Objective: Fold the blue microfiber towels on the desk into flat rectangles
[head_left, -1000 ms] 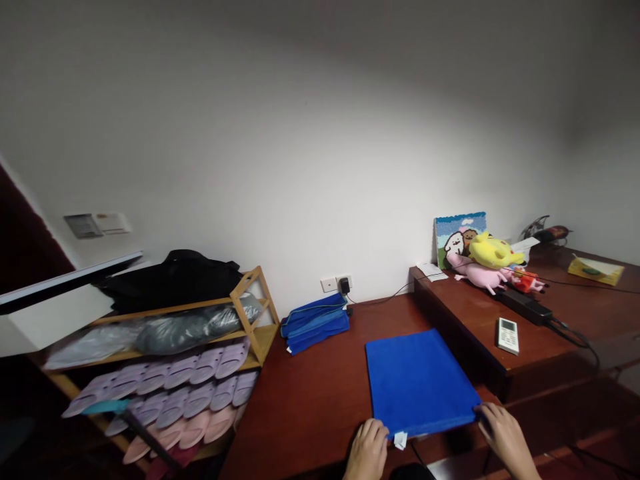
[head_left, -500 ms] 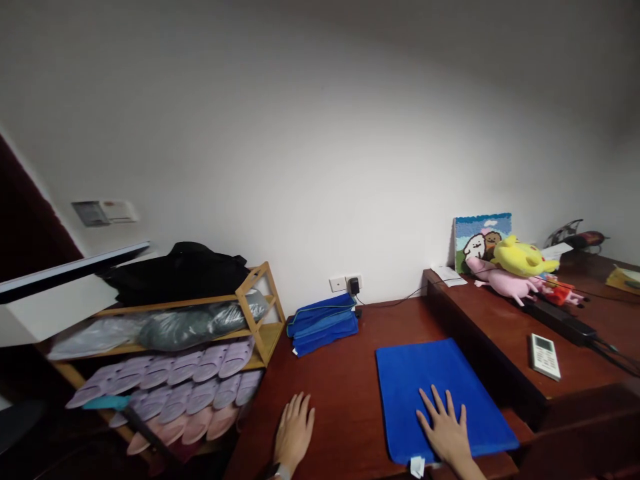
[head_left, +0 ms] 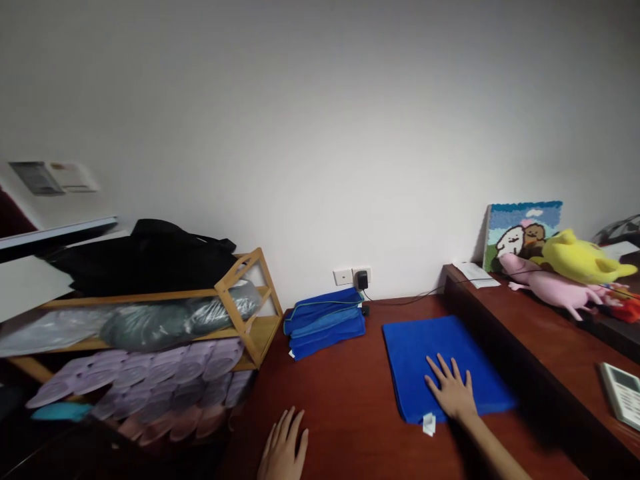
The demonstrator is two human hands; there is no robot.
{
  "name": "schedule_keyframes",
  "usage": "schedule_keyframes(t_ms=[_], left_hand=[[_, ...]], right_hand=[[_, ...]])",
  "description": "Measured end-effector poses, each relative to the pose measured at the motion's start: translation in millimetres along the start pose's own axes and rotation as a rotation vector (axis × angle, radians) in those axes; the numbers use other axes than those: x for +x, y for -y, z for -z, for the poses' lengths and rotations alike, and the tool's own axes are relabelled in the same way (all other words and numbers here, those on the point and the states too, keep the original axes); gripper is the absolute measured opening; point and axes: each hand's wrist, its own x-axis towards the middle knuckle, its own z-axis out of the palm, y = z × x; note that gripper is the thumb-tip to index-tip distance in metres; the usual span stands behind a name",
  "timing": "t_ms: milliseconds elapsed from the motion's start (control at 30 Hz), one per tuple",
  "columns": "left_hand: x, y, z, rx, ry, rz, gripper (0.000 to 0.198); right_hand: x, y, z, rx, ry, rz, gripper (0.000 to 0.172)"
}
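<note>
A flat blue cloth [head_left: 425, 347] with a white tag at its front edge lies on the reddish-brown desk [head_left: 345, 393]. My right hand [head_left: 454, 392] rests on its lower part, palm down and fingers spread. To the left, my left hand [head_left: 284, 448] is at the bottom of the view over bare desk, its fingers stretched out and holding nothing. Farther back, near the wall, several folded blue cloths [head_left: 327, 323] form a loose, fanned pile. Neither hand touches that pile.
A wooden rack [head_left: 260, 333] with lilac slippers [head_left: 173, 365] and a black bag [head_left: 155, 260] stands at left. Behind the pile, a black plug [head_left: 363, 280] sits in the wall socket. On the raised right section are plush toys [head_left: 575, 260], a picture [head_left: 525, 230] and a remote [head_left: 623, 393].
The view has moved closer to the desk. The blue cloth and my right hand on it have shifted away from the desk's front edge. My left hand stays flat and open.
</note>
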Motion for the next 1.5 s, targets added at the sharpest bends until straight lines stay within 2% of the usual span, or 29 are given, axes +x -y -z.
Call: schedule_keyframes(t_ms=[167, 300, 467, 600, 667, 700, 767, 833, 900, 1000, 1100, 1167, 1267, 1367, 1500], left_hand=[[-3, 13, -13.8, -0.001, -0.034, -0.016, 0.046], [-6, 20, -18.8, 0.028, -0.041, -0.046, 0.046], [-8, 17, -12.1, 0.068, -0.013, -0.065, 0.045], [-9, 7, -4.0, 0.088, -0.017, -0.047, 0.044], [-10, 2, -0.6, 0.083, -0.023, -0.036, 0.044], [-11, -1, 1.2, 0.075, -0.024, -0.028, 0.044], [-12, -6, 5.2, 0.052, -0.02, -0.005, 0.044], [-13, -10, 9.8, 0.023, -0.007, 0.023, 0.044], [-14, -14, 14.2, -0.011, 0.01, 0.053, 0.045], [-16, -18, 18.6, -0.05, 0.032, 0.076, 0.046], [-17, -20, 20.5, -0.058, 0.054, 0.083, 0.047], [-18, -21, 21.4, -0.061, 0.063, 0.086, 0.048], [-19, -22, 22.8, -0.071, 0.063, 0.088, 0.049], [-19, -23, 23.2, -0.078, 0.056, 0.092, 0.049], [-19, -25, 22.7, -0.081, 0.029, 0.083, 0.048]], right_hand=[[75, -2, 5, -0.031, 0.035, 0.004, 0.063], [118, -4, 5, -0.03, 0.068, -0.011, 0.064], [149, -13, 2, -0.011, 0.122, -0.021, 0.066], [153, -10, 8, -0.011, 0.164, -0.054, 0.066], [144, 9, 13, -0.047, 0.033, -0.028, 0.059], [137, 26, 15, -0.051, -0.056, 0.034, 0.056], [117, 73, 18, 0.002, -0.158, 0.256, 0.053], [96, 134, 17, 0.104, -0.049, 0.516, 0.051], [76, 200, 12, 0.132, 0.015, 0.642, 0.05], [55, 285, -2, 0.153, 0.06, 0.723, 0.052], [40, 336, -16, 0.148, 0.092, 0.694, 0.057], [28, 349, -23, 0.136, 0.1, 0.659, 0.059], [3, 347, -27, 0.125, 0.099, 0.638, 0.059], [-35, 325, -33, 0.136, 0.074, 0.665, 0.056], [-99, 278, -55, 0.204, -0.016, 0.734, 0.052]])
